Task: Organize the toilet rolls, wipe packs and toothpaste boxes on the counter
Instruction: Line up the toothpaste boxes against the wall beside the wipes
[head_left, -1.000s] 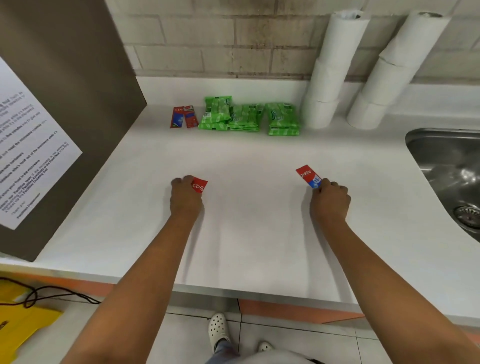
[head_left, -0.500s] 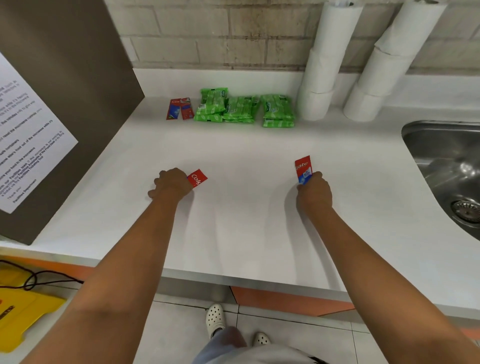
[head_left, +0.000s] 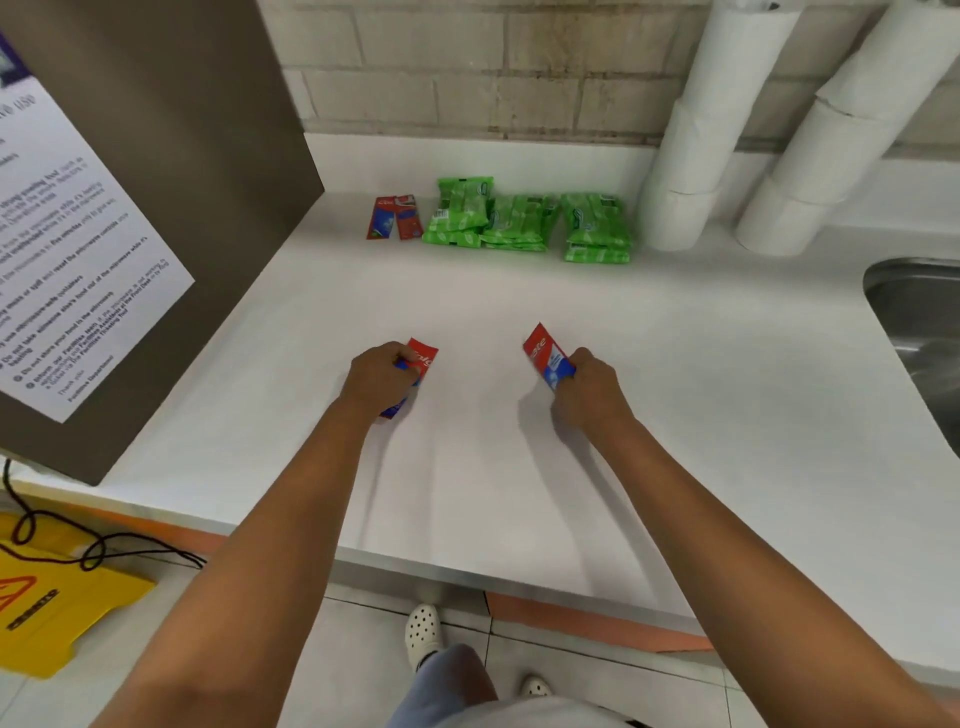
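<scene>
Brown and flat, a tall panel (head_left: 156, 208) with a printed white notice (head_left: 78, 249) stands at the far left of the white tabletop (head_left: 727, 389), and below it on the floor we see a yellow floor sign (head_left: 47, 613) crossed by a black cable (head_left: 78, 545). At the back of the tabletop, against the low white upstand, we find two toothpaste boxes lying side by side (head_left: 393, 217), then just beside them three piles of green wipe packs (head_left: 524, 221), then two leaning columns of toilet rolls (head_left: 691, 156) propped on the brick wall. Nearer to us, our left hand (head_left: 382, 379) has its fingers curled round a red and blue toothpaste box (head_left: 422, 358), whose red end sticks out past the knuckles. Our right hand (head_left: 587, 387) grips a second toothpaste box (head_left: 545, 353) by its lower end, the box tilted up and to the left. The two held boxes are apart, low over the middle of the tabletop; whether they touch it we cannot tell. At the right edge sits a steel sink (head_left: 919, 332). Below the tabletop's front edge we see white clogs (head_left: 423, 631) on the tiled floor.
</scene>
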